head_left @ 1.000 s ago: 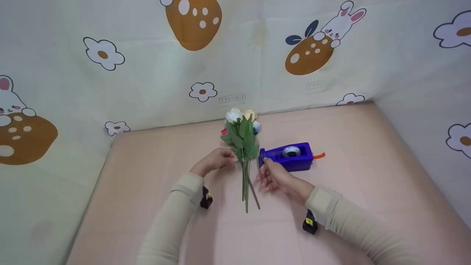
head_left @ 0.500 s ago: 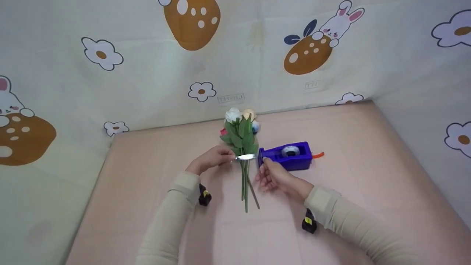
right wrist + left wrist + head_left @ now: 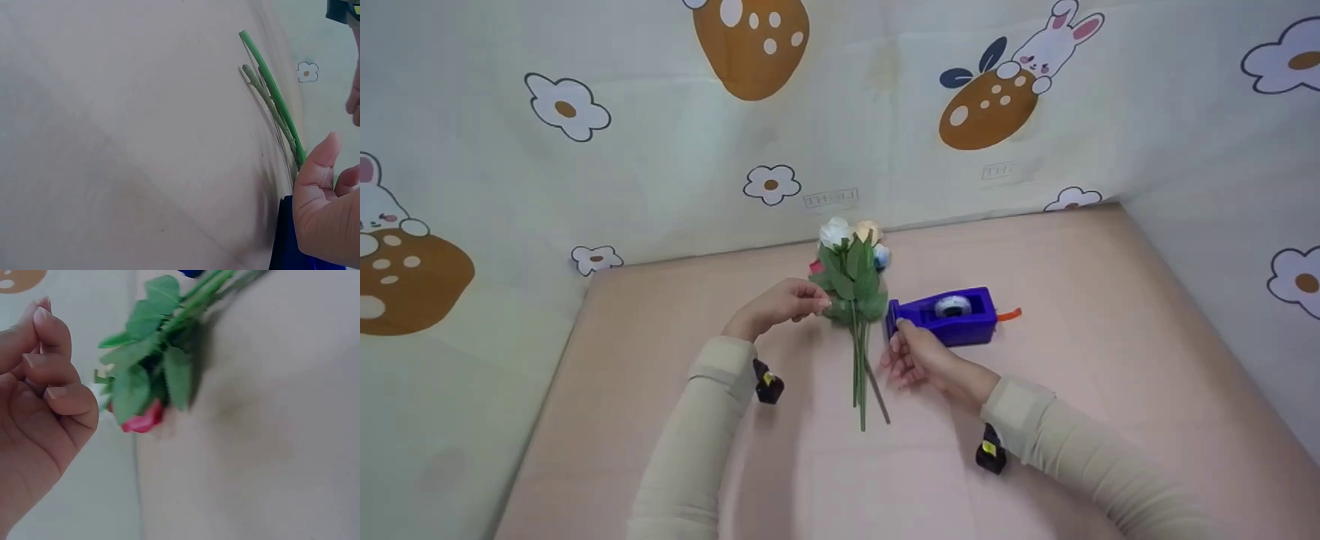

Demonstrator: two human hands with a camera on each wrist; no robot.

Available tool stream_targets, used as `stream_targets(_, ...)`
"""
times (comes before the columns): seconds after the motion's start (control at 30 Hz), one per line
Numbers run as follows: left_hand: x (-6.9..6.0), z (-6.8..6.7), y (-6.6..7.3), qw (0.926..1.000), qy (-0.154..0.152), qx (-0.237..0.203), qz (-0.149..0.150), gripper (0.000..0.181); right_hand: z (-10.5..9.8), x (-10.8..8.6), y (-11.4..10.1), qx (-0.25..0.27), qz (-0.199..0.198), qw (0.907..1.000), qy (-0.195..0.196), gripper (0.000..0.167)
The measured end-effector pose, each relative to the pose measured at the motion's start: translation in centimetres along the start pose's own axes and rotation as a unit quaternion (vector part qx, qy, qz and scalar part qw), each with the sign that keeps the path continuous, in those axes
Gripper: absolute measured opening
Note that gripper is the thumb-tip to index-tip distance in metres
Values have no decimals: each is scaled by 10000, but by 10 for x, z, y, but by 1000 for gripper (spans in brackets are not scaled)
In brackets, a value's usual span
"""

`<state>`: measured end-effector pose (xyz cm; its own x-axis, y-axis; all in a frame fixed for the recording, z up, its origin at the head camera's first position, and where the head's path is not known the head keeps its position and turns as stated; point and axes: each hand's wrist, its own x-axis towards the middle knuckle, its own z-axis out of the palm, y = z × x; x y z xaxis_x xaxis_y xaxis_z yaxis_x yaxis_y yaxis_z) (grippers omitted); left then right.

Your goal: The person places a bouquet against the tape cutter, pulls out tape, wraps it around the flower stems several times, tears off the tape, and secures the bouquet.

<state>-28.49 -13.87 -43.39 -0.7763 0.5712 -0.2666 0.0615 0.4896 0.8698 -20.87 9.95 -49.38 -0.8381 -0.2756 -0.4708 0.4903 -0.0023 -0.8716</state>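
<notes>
Several artificial flowers [image 3: 853, 274] lie in a bunch on the pink tabletop, blooms away from me and green stems towards me. Left of the leaves, my left hand [image 3: 780, 306] pinches the end of a clear tape strip [image 3: 846, 305] between thumb and finger; the strip is faint and crosses over the bunch. To the right lies a blue tape dispenser [image 3: 952, 319] with a roll in it. My right hand [image 3: 926, 356] holds its front end, thumb against the cutter side. In the left wrist view a pink bloom [image 3: 143, 419] shows under the leaves.
An orange strip [image 3: 1009, 314] sticks out from the dispenser's right end. A patterned cloth wall [image 3: 675, 165] rises behind the table, close to the blooms. Pink tabletop [image 3: 645, 405] extends to both sides.
My left hand has moved left and slightly away from me, drawing the tape further from the dispenser. The tape's bright glint has faded. My right hand, dispenser and flowers stay put.
</notes>
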Motion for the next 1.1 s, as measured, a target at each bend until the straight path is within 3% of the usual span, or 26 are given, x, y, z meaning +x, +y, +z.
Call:
stream_targets(0.2,6,17,-31,9987,-28,-138,-493,27,-1,0,0,0,79,10000,46,48)
stream_targets(0.37,10,36,-45,9964,-68,-388,-747,22,-1,1,1,-21,58,9999,87,49)
stream_targets(0.57,18,53,-47,9936,231,-408,-1024,15,-1,2,2,-62,-20,10000,2,49)
stream_targets(0.77,24,59,-43,9901,453,-314,-1294,15,-1,2,2,-71,-63,10000,24,51)
stream_targets(1.1,25,62,-41,9886,439,-179,-1429,23,0,3,3,-67,-80,9999,31,49)
